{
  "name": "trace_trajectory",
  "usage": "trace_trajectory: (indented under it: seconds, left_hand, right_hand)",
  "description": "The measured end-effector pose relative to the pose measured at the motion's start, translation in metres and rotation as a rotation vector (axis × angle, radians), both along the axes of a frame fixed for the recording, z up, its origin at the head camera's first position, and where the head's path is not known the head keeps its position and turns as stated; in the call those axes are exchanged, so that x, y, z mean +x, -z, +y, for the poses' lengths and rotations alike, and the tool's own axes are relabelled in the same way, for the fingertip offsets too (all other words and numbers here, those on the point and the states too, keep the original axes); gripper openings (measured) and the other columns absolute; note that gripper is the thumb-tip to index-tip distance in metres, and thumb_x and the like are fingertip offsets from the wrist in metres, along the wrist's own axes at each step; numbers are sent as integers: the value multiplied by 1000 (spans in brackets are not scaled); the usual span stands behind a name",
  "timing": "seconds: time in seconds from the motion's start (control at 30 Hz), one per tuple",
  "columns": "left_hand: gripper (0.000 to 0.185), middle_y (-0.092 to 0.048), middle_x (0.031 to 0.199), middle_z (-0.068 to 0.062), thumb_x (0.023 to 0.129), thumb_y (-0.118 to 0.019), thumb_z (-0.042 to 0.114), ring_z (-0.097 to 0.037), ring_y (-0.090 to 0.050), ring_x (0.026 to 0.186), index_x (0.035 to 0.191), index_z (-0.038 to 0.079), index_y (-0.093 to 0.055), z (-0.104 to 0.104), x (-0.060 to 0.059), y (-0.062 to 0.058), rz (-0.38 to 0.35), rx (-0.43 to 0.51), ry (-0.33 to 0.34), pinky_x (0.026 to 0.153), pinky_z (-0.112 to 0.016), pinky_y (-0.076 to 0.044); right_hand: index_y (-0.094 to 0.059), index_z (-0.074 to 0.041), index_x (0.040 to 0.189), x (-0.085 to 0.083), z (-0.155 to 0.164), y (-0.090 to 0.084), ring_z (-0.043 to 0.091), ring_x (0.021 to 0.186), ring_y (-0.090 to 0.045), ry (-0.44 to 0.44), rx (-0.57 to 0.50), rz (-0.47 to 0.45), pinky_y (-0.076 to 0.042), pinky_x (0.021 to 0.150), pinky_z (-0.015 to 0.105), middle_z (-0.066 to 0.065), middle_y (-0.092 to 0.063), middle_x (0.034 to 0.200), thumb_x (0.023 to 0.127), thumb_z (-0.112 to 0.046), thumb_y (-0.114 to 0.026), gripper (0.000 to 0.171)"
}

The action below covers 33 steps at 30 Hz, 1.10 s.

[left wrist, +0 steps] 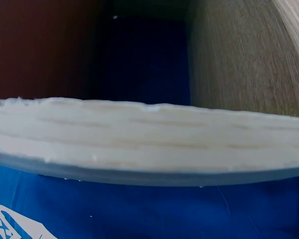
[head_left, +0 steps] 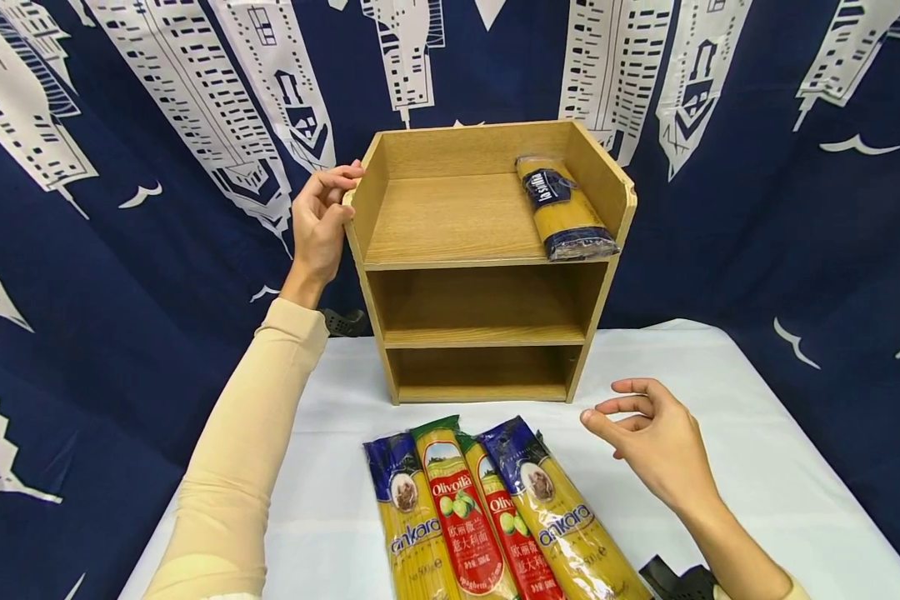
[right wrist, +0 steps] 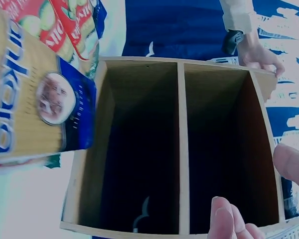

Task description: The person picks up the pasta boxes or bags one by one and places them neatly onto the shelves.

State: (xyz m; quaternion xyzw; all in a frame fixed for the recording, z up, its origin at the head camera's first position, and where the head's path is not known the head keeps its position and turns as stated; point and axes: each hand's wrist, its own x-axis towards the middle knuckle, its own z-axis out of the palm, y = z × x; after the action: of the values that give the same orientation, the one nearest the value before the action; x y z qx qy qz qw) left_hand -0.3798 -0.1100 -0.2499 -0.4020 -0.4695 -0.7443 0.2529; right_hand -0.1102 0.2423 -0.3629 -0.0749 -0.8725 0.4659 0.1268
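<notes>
On the white table point(head_left: 757, 467), seen from the head camera, stood a wooden shelf unit point(head_left: 487, 258) with one pack of spaghetti point(head_left: 565, 208) already lying on its top tier, against the right wall. The left hand point(head_left: 321, 218) gripped the unit's upper left edge, fingers curled over the side panel, apparently steadying it. The right hand point(head_left: 656, 442) hovered above the table just right of four more spaghetti packs point(head_left: 487, 517) lying side by side in front of the unit; its fingers were loosely bent and apart, holding nothing. Judging by this, the work was between packs: one shelved, the next not yet picked up. The next move would call for bringing the right hand down and left onto the nearest pack point(head_left: 562, 517) and closing round its middle (the film looks slippery).

From the left wrist, only the pale cut edge of the side panel point(left wrist: 149, 139) filled the view, with blurred wood grain beyond; the fingers themselves could not be seen.

From the right wrist, the two lower compartments point(right wrist: 189, 144) showed dark, the blue-ended pack point(right wrist: 35, 104) lay at left, and bare fingertips point(right wrist: 224, 219) hung free at the lower edge, touching nothing.
</notes>
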Motion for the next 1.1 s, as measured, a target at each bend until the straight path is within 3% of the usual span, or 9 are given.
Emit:
trace_trajectory:
  seconds: [0.27, 0.47, 0.6, 0.77, 1.1]
  left_hand:
    - [24, -63, 113, -18, 72, -51, -3, -48, -47, 133, 94, -1, -61, -2, 0, 2, -7, -14, 2, 116, -45, -34]
    - [25, -63, 114, -16, 71, -50, -3, -44, -48, 134, 94, 0, -59, -1, -2, -2, -13, -53, 9, 117, -43, -33]
    - [26, -62, 114, -15, 71, -48, -4, -43, -48, 134, 94, 1, -59, -1, -2, -3, -17, -68, -3, 117, -42, -32]
    - [26, -61, 114, -17, 69, -49, -5, -45, -45, 135, 92, 2, -59, -3, -1, -3, -37, -54, 35, 117, -41, -31]
    - [27, -60, 114, -15, 69, -52, -6, -44, -43, 137, 93, 2, -59, -5, -1, -5, -61, -55, 59, 119, -41, -29]
  right_hand:
    - [-52, -6, 134, 17, 1, 13, 18, 66, -69, 26, -14, -102, -51, 56, 32, 9, -73, 109, 82, -48, -82, 73]
    - [-47, -3, 139, 25, -1, 25, 18, 82, -71, 10, 17, -185, -55, 61, 32, 12, -71, 114, 79, -48, -84, 84]
    - [-44, 1, 141, 28, -6, 37, 23, 92, -70, -26, 93, -268, -56, 69, 37, 15, -68, 117, 76, -49, -86, 91]
    - [-46, 3, 138, 30, -14, 54, 27, 95, -66, -93, 208, -364, -57, 74, 46, 15, -66, 115, 72, -48, -89, 93]
    - [-49, 5, 137, 40, -26, 78, 22, 89, -59, -159, 277, -465, -54, 76, 47, 11, -62, 107, 60, -48, -94, 103]
